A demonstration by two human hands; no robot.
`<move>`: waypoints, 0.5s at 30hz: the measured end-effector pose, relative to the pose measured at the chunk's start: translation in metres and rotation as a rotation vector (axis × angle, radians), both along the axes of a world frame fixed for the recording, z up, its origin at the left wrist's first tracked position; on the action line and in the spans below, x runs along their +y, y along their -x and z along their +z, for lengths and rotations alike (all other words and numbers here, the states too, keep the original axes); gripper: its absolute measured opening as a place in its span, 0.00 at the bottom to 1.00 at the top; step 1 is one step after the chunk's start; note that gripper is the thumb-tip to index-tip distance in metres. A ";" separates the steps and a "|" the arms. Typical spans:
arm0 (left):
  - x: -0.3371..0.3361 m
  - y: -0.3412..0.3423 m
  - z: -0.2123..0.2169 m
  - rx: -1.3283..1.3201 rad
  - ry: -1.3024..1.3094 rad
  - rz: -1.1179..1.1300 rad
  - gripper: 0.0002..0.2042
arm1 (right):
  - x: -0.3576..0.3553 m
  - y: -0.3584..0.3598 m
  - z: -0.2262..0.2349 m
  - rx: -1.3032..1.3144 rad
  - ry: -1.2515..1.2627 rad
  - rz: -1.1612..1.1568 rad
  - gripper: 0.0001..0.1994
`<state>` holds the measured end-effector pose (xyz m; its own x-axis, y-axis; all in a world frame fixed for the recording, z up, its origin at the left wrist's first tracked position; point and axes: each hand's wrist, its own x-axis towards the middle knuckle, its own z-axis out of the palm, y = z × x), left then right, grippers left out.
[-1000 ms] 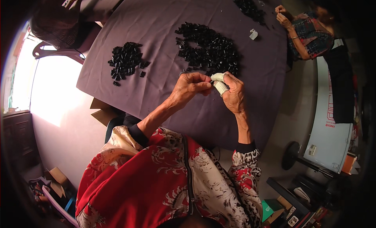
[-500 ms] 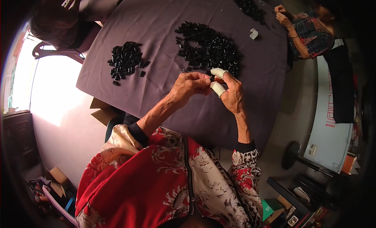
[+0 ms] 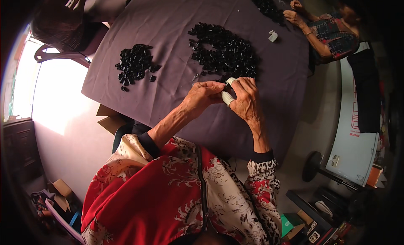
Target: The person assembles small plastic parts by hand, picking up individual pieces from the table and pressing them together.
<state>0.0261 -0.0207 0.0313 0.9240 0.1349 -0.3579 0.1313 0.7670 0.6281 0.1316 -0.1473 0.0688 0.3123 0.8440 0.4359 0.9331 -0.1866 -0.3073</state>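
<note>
My left hand [image 3: 203, 96] and my right hand [image 3: 246, 99] meet over the near part of the cloth-covered table [image 3: 168, 106]. Between their fingertips they pinch a small black piece [image 3: 226, 86], mostly covered by the fingers. Pale knitted covers wrap my right thumb [image 3: 227, 98] and forefinger [image 3: 230, 81]. Just beyond the hands spreads a large pile of small, shiny black pieces [image 3: 227, 49], with a gap in its left part. Off to the left lies a smaller pile of similar pieces [image 3: 134, 64], a few of them loose at its edge.
Across the table at the far right, another person [image 3: 332, 34] reaches to a third black pile [image 3: 267, 7]. A small white object [image 3: 273, 35] lies near that pile. A chair [image 3: 54, 55] stands beyond the left edge; boxes [image 3: 63, 190] sit on the floor at lower left.
My right hand has turned inward and closed nearer to my left fingertips, covering more of the black piece. The other person's hands have moved left and down to the far pile.
</note>
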 end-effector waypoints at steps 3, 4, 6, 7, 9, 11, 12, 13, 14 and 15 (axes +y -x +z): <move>-0.002 -0.001 0.005 0.005 0.022 0.036 0.09 | 0.000 0.001 -0.001 0.034 -0.071 0.011 0.11; -0.001 -0.001 0.004 0.004 0.022 0.037 0.09 | -0.001 0.001 -0.001 0.035 -0.053 0.014 0.10; -0.001 -0.001 0.004 0.022 -0.107 -0.013 0.10 | -0.002 0.001 -0.001 0.036 -0.035 0.017 0.10; -0.001 -0.001 0.005 0.023 -0.107 -0.012 0.10 | -0.002 0.002 -0.001 0.017 -0.031 0.021 0.10; -0.003 -0.001 0.007 0.010 -0.252 -0.008 0.10 | -0.002 0.004 -0.001 -0.002 -0.026 0.028 0.10; -0.005 0.000 0.006 0.015 -0.251 0.004 0.10 | -0.002 0.005 0.000 -0.071 0.010 0.031 0.07; -0.006 0.000 0.006 0.020 -0.251 0.013 0.10 | -0.002 0.005 0.000 -0.071 0.010 0.032 0.07; -0.006 0.001 0.006 0.019 -0.251 0.014 0.10 | -0.003 0.005 0.000 -0.094 0.037 0.031 0.07; -0.007 0.002 0.006 0.034 -0.259 0.014 0.10 | -0.003 0.006 0.001 -0.117 0.063 0.030 0.07; -0.008 0.003 0.006 0.049 -0.266 0.012 0.10 | -0.004 0.005 0.000 -0.117 0.063 0.030 0.07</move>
<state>0.0236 -0.0284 0.0374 0.9043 0.2413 -0.3521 0.1579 0.5773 0.8012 0.1261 -0.1510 0.0685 0.2368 0.8790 0.4138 0.9674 -0.1739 -0.1842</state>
